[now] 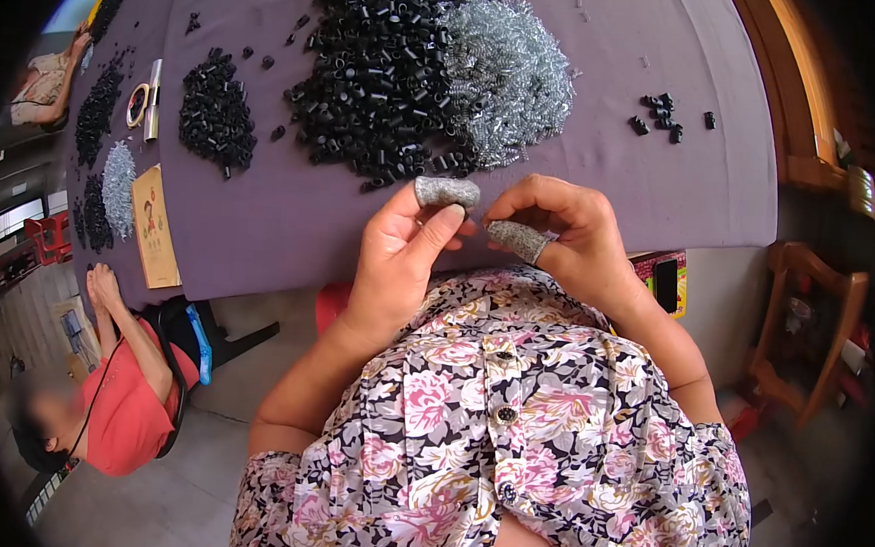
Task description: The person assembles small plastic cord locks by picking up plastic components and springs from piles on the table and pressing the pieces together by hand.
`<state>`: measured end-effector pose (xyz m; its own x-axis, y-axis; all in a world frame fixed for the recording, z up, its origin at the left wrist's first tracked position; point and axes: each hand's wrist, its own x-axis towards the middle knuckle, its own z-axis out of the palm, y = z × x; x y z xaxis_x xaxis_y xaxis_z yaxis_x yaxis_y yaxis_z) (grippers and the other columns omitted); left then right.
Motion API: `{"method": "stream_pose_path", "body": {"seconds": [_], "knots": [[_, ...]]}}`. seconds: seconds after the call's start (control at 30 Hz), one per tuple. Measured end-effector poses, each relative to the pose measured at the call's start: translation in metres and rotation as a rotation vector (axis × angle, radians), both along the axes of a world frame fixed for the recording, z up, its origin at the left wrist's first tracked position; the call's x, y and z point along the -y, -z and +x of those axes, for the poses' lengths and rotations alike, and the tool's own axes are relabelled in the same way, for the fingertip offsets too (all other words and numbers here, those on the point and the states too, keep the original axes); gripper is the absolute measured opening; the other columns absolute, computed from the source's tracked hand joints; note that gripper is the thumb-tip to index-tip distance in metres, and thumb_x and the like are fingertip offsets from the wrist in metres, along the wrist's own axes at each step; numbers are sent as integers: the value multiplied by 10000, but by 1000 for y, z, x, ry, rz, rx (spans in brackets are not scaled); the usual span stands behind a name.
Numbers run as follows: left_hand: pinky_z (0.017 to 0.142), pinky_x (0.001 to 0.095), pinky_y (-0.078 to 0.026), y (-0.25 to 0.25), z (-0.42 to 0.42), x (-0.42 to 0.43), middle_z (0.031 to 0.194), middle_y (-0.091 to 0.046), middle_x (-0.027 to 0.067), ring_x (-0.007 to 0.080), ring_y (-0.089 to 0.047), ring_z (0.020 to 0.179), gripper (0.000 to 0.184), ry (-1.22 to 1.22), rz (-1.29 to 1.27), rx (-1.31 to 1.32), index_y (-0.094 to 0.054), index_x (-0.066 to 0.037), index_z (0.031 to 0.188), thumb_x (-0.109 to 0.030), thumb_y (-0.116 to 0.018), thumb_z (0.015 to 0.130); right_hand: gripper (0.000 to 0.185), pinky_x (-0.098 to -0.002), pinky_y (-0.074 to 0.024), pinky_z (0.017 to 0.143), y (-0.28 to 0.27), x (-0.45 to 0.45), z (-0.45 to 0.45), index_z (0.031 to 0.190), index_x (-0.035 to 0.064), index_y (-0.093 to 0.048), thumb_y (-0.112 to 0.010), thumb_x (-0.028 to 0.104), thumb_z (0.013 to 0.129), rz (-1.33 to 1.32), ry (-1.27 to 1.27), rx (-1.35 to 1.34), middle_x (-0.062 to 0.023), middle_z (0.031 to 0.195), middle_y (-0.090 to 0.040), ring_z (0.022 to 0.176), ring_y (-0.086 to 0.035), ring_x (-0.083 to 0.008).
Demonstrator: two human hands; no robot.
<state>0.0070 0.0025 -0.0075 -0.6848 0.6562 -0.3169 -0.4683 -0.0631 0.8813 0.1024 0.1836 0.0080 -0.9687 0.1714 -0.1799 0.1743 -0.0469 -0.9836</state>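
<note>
My left hand (396, 251) and my right hand (582, 237) are close together just off the near edge of the cloth-covered table (268, 253). Each is closed in a pinch, and whatever sits between the fingertips is hidden or too small to name. A grey wrap (447, 192) covers my left index finger; a similar grey wrap (517, 241) is on a digit of my right hand. Beyond them lies a big heap of short black tubular pieces (369, 89), touching a heap of small silvery, spring-like pieces (514, 83).
A smaller black heap (217, 115) lies left; several loose black pieces (658, 115) lie right. Further left are a brown printed board or box (155, 226) and more heaps. A person in red (134, 400) sits left. A wooden chair (805, 326) and phone (665, 285) are right.
</note>
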Motion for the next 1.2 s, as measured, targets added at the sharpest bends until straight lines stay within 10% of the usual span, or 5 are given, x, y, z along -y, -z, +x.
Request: {"method": "stream_pose_path", "body": {"seconds": [0.8,1.2], "knots": [[824,270,-589,-1,0,7,1039,-724,103,142,-709,913,184,178,-68,172,-635,35,1161,-14,-621,984,311,-419,-550,742,-5,5,0,1031,38,-650,-668,-72,740,549,-137,-187,-158,953,-683,900,-679,-384],[784,285,-611,5,-3,11,1005,-734,107,175,-736,886,162,194,-94,225,-630,16,1129,-72,-630,994,279,-423,-549,662,-20,11,-7,1064,44,-643,-649,10,787,803,-268,-266,-111,869,-644,783,-684,-330]]}}
